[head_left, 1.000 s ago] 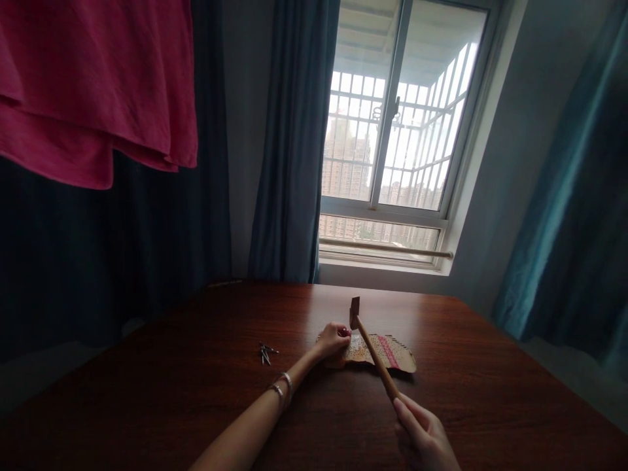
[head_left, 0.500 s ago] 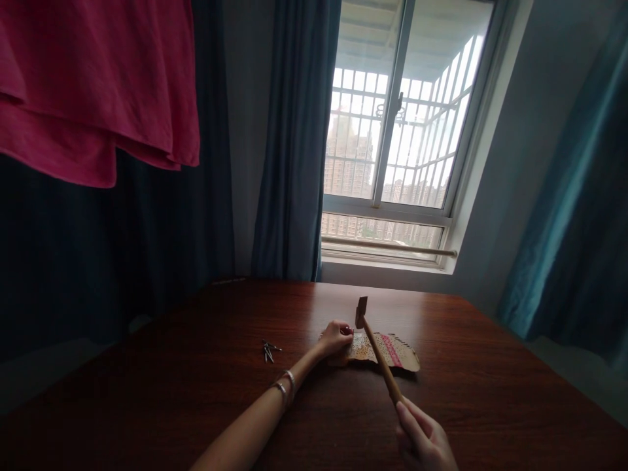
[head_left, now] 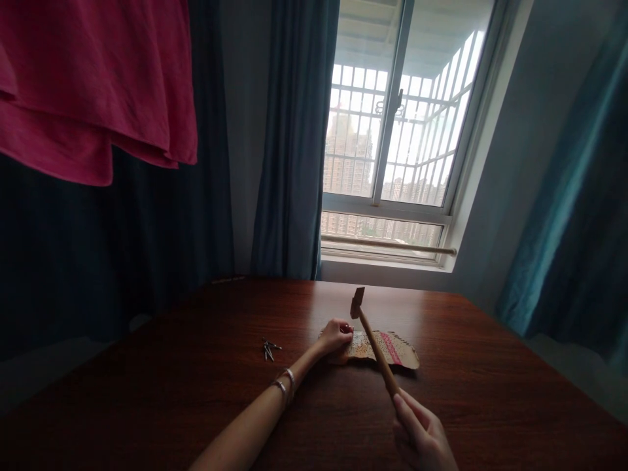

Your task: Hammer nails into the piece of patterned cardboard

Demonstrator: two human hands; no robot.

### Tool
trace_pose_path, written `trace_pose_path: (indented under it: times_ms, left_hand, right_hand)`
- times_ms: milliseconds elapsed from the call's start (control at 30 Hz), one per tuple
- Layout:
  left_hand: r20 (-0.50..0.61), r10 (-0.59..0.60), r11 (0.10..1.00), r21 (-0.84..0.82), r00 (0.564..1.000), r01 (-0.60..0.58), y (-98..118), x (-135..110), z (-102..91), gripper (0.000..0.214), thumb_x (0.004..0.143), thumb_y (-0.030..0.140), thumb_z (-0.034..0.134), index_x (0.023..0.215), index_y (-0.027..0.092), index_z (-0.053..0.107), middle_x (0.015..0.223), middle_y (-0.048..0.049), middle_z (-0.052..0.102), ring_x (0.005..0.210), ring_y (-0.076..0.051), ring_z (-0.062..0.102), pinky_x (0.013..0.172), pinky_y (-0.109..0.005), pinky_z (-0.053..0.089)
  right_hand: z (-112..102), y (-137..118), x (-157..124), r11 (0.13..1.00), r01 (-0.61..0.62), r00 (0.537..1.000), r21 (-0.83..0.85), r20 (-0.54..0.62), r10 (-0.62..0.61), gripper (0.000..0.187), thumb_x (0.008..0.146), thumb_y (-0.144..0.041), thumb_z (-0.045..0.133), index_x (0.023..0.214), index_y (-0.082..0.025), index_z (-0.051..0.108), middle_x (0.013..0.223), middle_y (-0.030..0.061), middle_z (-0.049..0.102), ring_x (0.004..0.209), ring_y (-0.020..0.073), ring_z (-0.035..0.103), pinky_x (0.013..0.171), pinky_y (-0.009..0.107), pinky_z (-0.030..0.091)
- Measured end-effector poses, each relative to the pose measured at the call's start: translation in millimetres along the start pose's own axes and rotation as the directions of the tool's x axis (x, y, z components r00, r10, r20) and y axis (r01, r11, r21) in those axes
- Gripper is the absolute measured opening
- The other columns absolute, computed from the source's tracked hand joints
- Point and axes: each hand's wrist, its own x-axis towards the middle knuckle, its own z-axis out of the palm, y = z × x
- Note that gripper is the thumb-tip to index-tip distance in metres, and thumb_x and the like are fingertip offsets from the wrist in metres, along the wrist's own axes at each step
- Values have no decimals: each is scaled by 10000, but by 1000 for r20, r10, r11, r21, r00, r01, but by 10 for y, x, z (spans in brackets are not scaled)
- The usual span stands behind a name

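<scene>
A dark wooden table (head_left: 196, 392) fills the foreground, and a red cloth (head_left: 93, 85) hangs at upper left. A ragged piece of cardboard (head_left: 398, 354) lies near the table's middle. The hammer (head_left: 375, 347) slants over it with its head raised. The right hand (head_left: 422, 437) is wrapped round the handle's end. The left hand (head_left: 336, 335) rests curled on the cardboard's left end; whether it pinches anything cannot be told. A few nails (head_left: 269, 348) lie to the left.

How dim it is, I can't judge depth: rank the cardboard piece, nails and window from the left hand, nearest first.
1. Cardboard piece: under the left hand, touching.
2. Nails: on the table, to its left.
3. Window: far behind the table.
</scene>
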Motion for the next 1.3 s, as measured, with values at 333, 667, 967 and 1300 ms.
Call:
trace_pose_path:
  times_ms: [333,667,967,1300]
  left_hand:
    - [-1,-11,1000,-2,1000,11,84,-33,-32,241,653,290,546,756,114,674,734,-42,673,678,-148,581,587,-207,385]
    - [7,-39,999,4,999,39,97,-29,-39,237,651,279,551,762,109,672,728,-38,670,674,-145,577,593,-208,387]
    - [30,-19,999,-27,999,20,49,-13,-28,241,650,275,543,766,103,666,720,-40,663,669,-145,578,570,-203,386]
    - [14,-43,999,10,999,43,79,-26,-38,239,654,284,549,767,110,668,737,-41,671,680,-148,580,583,-208,387]
  right_hand:
    - [5,-15,-18,999,31,999,-38,-29,-32,637,512,-565,716,941,-103,625,457,-91,291,366,12,262,343,129,143]
    - [-10,15,16,997,15,1000,-79,-7,-16,635,513,-584,703,931,-113,621,449,-93,292,348,4,207,322,134,92]
    - [-10,19,21,998,13,1000,-60,24,-12,615,529,-577,699,919,-112,599,439,-107,267,347,-2,189,331,128,84]
    - [-18,50,28,998,-1,1000,-62,0,1,609,494,-587,709,876,-122,617,441,-92,317,321,-3,231,311,125,101]
